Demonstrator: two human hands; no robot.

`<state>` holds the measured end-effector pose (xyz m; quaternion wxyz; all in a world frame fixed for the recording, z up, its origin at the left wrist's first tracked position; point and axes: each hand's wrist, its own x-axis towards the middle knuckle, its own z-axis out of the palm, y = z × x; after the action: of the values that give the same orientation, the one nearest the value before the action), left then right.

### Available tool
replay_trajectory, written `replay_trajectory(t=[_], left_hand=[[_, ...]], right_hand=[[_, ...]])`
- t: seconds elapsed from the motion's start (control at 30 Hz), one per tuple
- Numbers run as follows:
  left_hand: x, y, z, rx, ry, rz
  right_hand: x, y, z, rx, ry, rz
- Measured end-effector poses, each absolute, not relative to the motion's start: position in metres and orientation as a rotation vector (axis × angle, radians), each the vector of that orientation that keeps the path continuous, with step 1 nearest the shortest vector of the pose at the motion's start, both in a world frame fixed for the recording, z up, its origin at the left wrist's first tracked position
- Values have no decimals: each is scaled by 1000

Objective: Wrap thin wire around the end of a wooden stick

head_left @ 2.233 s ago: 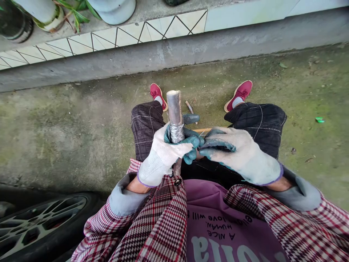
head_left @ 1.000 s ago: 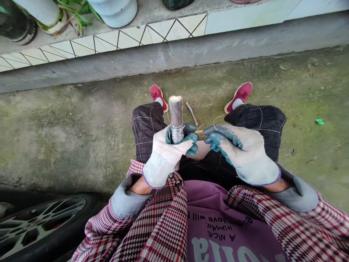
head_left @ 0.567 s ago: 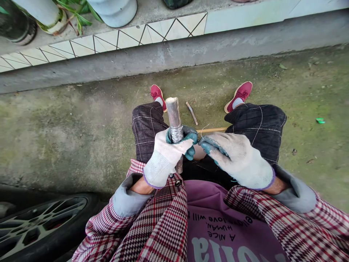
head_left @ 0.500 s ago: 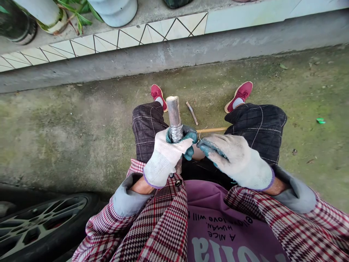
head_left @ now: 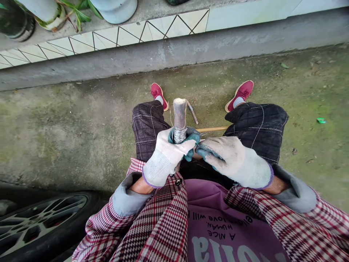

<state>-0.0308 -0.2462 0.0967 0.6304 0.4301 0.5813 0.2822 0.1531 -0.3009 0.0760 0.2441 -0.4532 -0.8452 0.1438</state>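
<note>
**A:** what's actually in the hands here? looks like a stick with metal on it

**B:** pretty much. The left hand (head_left: 165,157), in a white glove with teal fingers, is wrapped tight around a grey rod (head_left: 179,111) that stands nearly upright over the lap, dead centre of the view. Right above those fingers there's a tight coil of thin wire (head_left: 179,134) wound round the rod. The right hand (head_left: 235,158) sits at about 3 o'clock from the coil, its teal fingertips (head_left: 203,151) pressed together right against the left hand's fingers. It looks like a pinch on a loose wire end, but the strand is too thin for me to say for sure.

**A:** any containers around?

**B:** only along the tiled ledge at 12 o'clock, way off from the hands. A dark pot (head_left: 13,22) at 10 o'clock in the corner, a pale pot (head_left: 45,12) next to it with green leaves (head_left: 77,16) spilling out, and a light blue-grey pot (head_left: 114,9) further right. Can't see inside any of them, the frame cuts them off.

**A:** stuff on the ground?

**B:** a short metal rod (head_left: 192,112) and a thin wooden stick (head_left: 212,128) between the red shoes (head_left: 242,92), just past the knees. Car wheel (head_left: 40,222) at 8 o'clock.
</note>
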Motion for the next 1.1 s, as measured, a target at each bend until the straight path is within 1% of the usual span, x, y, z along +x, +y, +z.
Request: replay_trajectory(t=[0.13,0.4,0.63,0.83,1.1], left_hand=[[-30,-246,101,1006,1303,623],[-31,-250,100,934,1281,594],[-32,-249,98,917,1290,610],[-32,-248,101,951,1283,624],[-33,-249,95,972,1294,628]], right_hand=[[153,-300,75,-1187,-2335,380],[157,-299,71,-1172,-2272,515],[157,-302,72,-1257,-2172,601],[156,-304,72,-1282,-2151,571],[156,-302,72,-1287,-2188,623]])
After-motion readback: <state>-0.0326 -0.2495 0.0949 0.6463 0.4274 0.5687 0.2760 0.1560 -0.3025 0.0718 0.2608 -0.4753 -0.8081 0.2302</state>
